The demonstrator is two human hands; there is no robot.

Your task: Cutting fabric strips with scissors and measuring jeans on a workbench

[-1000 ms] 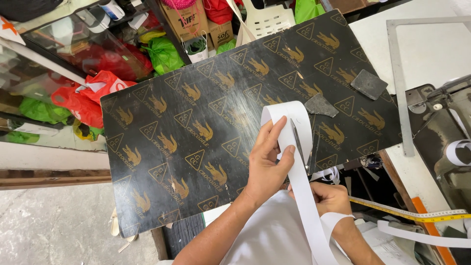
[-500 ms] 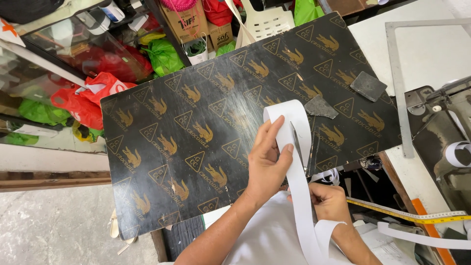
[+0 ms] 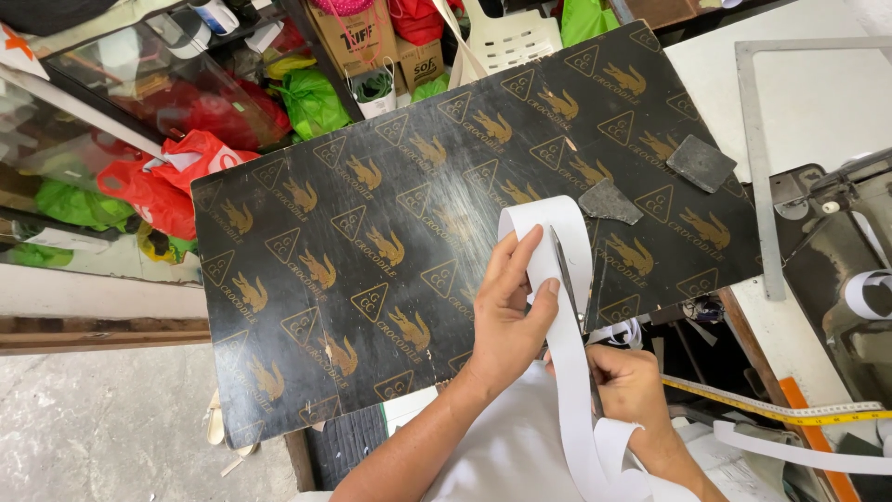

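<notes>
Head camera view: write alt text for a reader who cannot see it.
A person's left hand holds up a looped white strip while the right hand works scissors along it, above a black board printed with gold emblems. Two grey scraps lie on the board, and a yellow measuring tape runs at the right.
</notes>
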